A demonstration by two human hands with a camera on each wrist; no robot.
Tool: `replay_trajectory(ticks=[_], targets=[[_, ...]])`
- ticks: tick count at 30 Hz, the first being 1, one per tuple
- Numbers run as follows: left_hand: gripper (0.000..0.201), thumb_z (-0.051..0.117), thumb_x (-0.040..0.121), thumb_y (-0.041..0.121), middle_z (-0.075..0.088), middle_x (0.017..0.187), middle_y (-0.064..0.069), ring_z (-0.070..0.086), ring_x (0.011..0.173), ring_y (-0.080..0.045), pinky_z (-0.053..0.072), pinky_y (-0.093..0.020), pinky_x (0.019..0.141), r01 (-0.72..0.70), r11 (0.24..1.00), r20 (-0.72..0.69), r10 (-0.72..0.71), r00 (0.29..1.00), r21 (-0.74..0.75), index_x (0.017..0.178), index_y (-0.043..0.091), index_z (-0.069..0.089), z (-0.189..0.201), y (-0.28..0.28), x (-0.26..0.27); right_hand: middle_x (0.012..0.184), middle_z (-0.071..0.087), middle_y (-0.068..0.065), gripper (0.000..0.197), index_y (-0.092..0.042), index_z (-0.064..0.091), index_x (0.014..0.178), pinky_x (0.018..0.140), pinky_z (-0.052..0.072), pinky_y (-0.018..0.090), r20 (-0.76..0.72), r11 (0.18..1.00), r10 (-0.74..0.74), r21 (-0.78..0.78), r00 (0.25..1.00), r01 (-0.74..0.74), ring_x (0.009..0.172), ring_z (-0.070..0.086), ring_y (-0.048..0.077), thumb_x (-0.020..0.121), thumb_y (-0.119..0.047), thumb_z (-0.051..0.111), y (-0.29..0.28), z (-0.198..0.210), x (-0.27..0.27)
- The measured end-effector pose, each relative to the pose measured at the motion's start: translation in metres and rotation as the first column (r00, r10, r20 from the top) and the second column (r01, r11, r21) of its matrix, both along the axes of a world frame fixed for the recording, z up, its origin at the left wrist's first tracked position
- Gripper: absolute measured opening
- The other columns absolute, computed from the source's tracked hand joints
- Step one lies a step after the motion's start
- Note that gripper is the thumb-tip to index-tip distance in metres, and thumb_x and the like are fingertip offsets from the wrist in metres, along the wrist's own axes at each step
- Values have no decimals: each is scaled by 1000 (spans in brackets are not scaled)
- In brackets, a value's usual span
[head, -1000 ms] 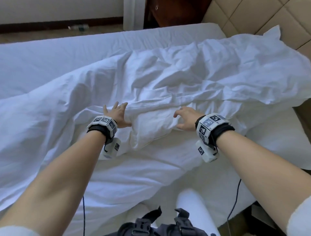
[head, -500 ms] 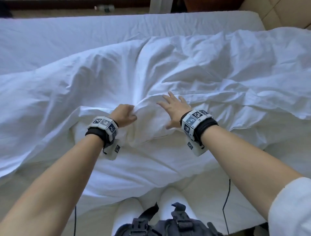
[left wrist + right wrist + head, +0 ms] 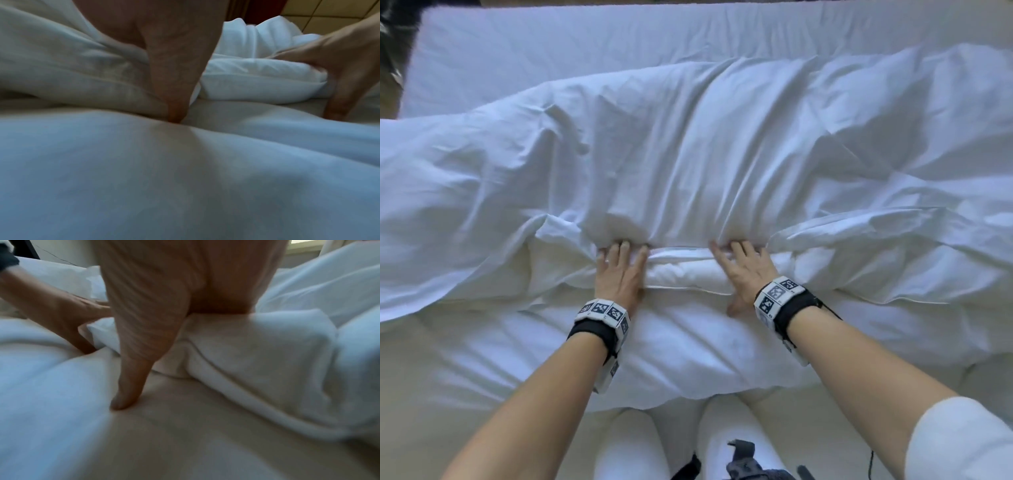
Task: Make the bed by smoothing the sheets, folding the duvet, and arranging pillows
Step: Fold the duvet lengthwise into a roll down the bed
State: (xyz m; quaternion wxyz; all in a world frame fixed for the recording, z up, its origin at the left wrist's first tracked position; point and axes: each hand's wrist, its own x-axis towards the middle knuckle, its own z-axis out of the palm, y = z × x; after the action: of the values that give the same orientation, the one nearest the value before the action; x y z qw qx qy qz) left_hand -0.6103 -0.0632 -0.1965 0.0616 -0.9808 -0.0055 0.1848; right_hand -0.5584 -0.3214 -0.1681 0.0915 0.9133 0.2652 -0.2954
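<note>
While both hands work fold at near edge: duvet [image 3: 722, 164] lies crumpled across bed [image 3: 585, 44], long axis left-right, bulk beyond fingertips. Left hand [image 3: 619, 274] and right hand [image 3: 746, 270] side by side, equally near, fingers tucked under fold, thumbs pressing below, gripping it.

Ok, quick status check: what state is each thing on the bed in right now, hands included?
duvet: rumpled, lying across the bed, its near edge bunched where both hands hold it.
left hand: on the duvet's near edge, fingers tucked into the fold, thumb pressed into the fabric below.
right hand: on the same edge, fingers tucked in, thumb down on the fabric.
sheet: fairly smooth, bare along the far side.
</note>
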Motion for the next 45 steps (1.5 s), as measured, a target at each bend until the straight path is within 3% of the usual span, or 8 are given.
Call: replay_trajectory(ticks=[5, 11, 17, 21, 29, 37, 42, 45], targets=[[21, 43, 79, 5, 65, 83, -18, 64, 78, -38, 52, -46, 70, 13, 995, 129, 1, 992, -103, 90, 7, 61, 4, 9, 24, 138, 39, 8, 101, -37, 17, 152, 98, 38, 46, 113, 991, -104, 92, 988, 94, 126, 37, 30, 72, -37, 78, -8, -21, 21], [22, 43, 95, 19, 66, 94, -27, 62, 91, -46, 49, -50, 77, -239, 925, 129, 286, 949, -297, 100, 6, 60, 50, 24, 64, 105, 68, 16, 24, -19, 61, 110, 79, 52, 42, 140, 882, -412, 311, 901, 355, 98, 64, 39, 88, -16, 51, 0, 22, 55], [39, 46, 93, 38, 55, 84, -15, 57, 81, -37, 45, -48, 81, -176, 846, 184, 304, 935, -504, 116, 7, 40, 67, -7, 51, 107, 68, 19, 31, -16, 64, 109, 83, 48, 40, 58, 653, -699, 457, 712, 604, 101, 63, 41, 90, -28, 42, -4, 77, 91], [97, 61, 69, 71, 46, 105, -12, 48, 89, -28, 37, -42, 84, -37, 978, 189, 77, 979, -206, 139, 22, 16, 55, -16, 33, 95, 68, 20, 20, -14, 59, 101, 72, 44, 39, 196, 728, -592, 546, 782, 414, 90, 63, 41, 89, -25, 47, -3, 93, 93], [127, 77, 69, 54, 36, 128, -7, 41, 116, -25, 32, -38, 99, 81, 997, -20, -81, 997, 15, 152, 25, -15, 11, -5, 20, 87, 67, 18, 17, -13, 50, 102, 67, 36, 35, 200, 833, -422, 470, 885, 291, 82, 64, 39, 85, -16, 54, -4, 73, 63], [75, 54, 82, 9, 56, 106, -8, 51, 93, -28, 39, -40, 79, 25, 999, 161, -31, 987, 35, 150, 25, 27, -26, 4, 35, 85, 64, 6, 22, -14, 47, 110, 65, 44, 38, 290, 901, -262, 414, 920, 126, 76, 62, 34, 88, -15, 52, 12, 56, 73], [24, 60, 72, -2, 61, 74, -14, 58, 64, -31, 49, -36, 55, 101, 995, 215, -94, 972, -23, 94, 7, 58, -2, 20, 28, 89, 64, 8, 23, -15, 46, 110, 63, 40, 35, 260, 879, -317, 442, 912, 180, 76, 62, 35, 88, -12, 52, 9, 51, 63], [25, 63, 70, -9, 66, 79, -15, 63, 72, -36, 49, -38, 59, 31, 975, 116, -5, 993, -220, 88, 7, 58, 40, 26, 20, 95, 65, 11, 25, -14, 49, 118, 66, 45, 39, 253, 858, -350, 474, 902, 200, 81, 64, 37, 94, -21, 51, 11, 62, 56]])
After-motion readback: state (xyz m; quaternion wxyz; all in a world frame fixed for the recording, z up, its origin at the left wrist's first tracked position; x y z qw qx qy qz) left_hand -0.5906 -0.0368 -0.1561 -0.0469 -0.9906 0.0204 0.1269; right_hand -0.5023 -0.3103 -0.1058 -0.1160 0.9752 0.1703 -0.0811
